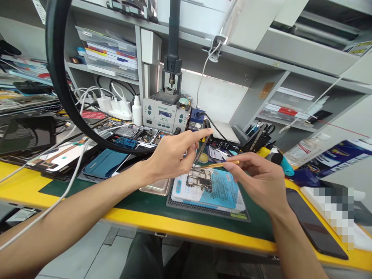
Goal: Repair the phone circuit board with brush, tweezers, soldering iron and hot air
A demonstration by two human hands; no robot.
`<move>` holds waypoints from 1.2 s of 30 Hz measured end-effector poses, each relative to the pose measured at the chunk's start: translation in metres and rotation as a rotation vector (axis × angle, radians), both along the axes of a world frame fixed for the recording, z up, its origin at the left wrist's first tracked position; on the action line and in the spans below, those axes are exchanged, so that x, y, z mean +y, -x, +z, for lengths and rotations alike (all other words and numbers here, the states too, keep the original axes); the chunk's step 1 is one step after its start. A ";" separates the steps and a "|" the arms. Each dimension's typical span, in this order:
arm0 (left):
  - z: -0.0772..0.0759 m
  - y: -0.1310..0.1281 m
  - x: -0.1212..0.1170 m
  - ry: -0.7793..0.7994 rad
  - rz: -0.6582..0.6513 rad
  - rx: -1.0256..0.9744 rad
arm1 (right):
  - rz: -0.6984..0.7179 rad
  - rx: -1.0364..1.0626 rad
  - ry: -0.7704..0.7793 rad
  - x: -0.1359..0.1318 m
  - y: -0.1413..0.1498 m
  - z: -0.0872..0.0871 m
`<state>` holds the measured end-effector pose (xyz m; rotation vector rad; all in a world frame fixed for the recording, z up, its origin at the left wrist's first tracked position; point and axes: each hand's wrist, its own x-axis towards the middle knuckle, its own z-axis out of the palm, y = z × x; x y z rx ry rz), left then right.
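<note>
Two slim tools are held, one in each hand: a metal tool (202, 151) is pinched by the thumb and fingers of the left hand (173, 155), whose index finger is left extended, and a gold-coloured tool (222, 165) is pinched by the fingertips of the right hand (258, 180). One circuit board (199, 181) is placed below and between the two grips, laid flat on a blue-and-white packet (226, 190), by which one grey perforated mat (207, 209) is partly covered. One white bottle (136, 111) and one grey station (165, 114) are set beyond the left grip; one dark phone (315, 224) is laid to the right of the right grip. The board is irregularly outlined, with silvery areas, a black rectangular patch and dark, jagged edges; its finer parts cannot be made out.
</note>
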<state>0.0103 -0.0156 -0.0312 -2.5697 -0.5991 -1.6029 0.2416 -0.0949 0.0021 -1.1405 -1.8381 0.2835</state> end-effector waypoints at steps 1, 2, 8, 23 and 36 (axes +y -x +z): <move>0.000 0.000 0.000 -0.001 0.001 0.000 | 0.004 0.001 0.001 0.000 0.000 0.000; 0.000 0.000 0.000 -0.002 0.003 0.000 | 0.004 0.000 0.002 0.000 0.000 0.001; 0.001 0.000 0.000 -0.005 0.005 0.007 | -0.028 -0.031 0.034 0.000 0.000 0.002; 0.000 0.000 0.000 0.009 0.005 0.001 | 0.020 -0.006 0.023 0.001 -0.004 -0.004; 0.001 -0.001 0.000 -0.017 0.000 0.000 | 0.097 -0.020 0.057 0.001 -0.006 -0.003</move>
